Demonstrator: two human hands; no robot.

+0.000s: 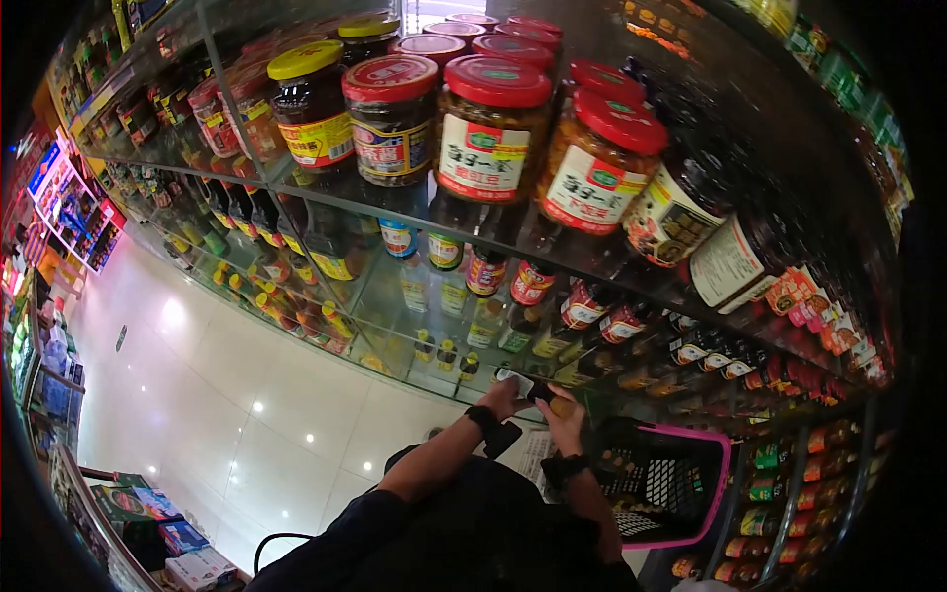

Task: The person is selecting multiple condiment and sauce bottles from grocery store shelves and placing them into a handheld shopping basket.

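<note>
Between my two hands is a small dark bottle (539, 391) with a pale label, tilted in front of the lower shelves. My left hand (504, 397) is wrapped round its labelled end. At the other end, my right hand (564, 414) has its fingers closed round the bottle near a yellowish part. Both wrists wear dark bands. Just beyond my hands, small bottles (469, 366) with yellow caps stand on a low glass shelf.
A black basket with a pink rim (728, 464) sits at the lower right. Glass shelves (434, 223) hold jars with red lids (496, 81) and yellow lids (304, 60) above my hands. Boxes (182, 538) lie at the lower left beside the tiled floor (247, 395).
</note>
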